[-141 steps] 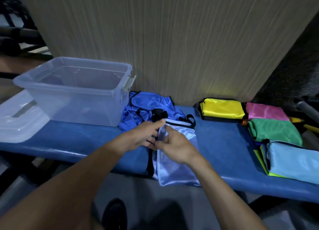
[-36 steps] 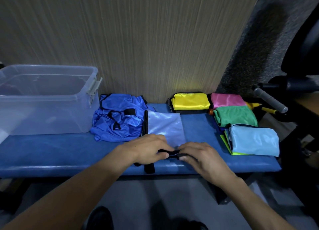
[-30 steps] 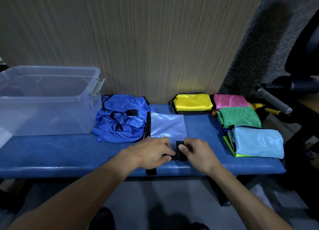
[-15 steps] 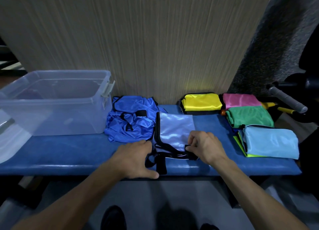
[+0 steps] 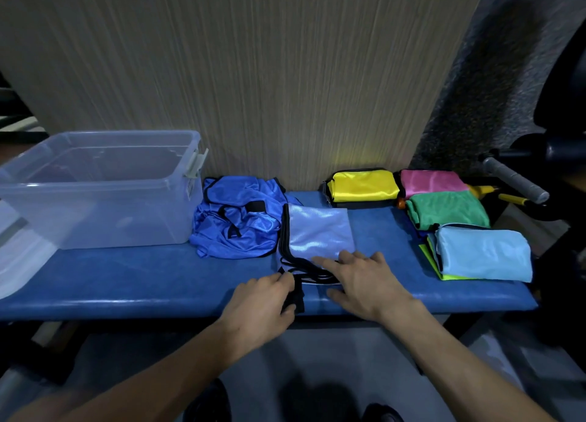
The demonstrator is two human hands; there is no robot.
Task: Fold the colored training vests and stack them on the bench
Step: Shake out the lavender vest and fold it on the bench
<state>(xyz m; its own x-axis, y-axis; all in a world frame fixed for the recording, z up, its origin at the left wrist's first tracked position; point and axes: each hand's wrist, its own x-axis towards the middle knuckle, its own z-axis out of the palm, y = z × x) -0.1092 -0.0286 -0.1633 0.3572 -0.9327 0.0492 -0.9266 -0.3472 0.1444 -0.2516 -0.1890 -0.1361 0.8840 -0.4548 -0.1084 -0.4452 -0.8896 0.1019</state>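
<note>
Right hand [image 5: 364, 282]: my fingers are spread and nearly straight, lying flat on the near edge of the pale vest [image 5: 320, 231], pressing it to the bench [image 5: 126, 282]; I grip nothing with it.
Left hand [image 5: 260, 307]: my fingers are curled round the black strap [image 5: 298, 294] at the vest's near left corner, by the bench's front edge.
Pale vest: folded to a rough rectangle, flat on the bench middle, black trim down its left side.
Blue heap [image 5: 237, 218]: crumpled vests just left of the pale one, touching it, right beside the tub [image 5: 95, 187].
Tub: clear plastic, on the bench's left part.
Yellow vest [image 5: 363, 185]: folded, at the back against the wall.
Pink vest [image 5: 431, 182]: folded, just right of the yellow one.
Green vest [image 5: 447, 210]: folded, in front of the pink one.
Light blue vest [image 5: 483, 252]: folded, nearest me at the right end, on top of a lime one [image 5: 428, 256].
</note>
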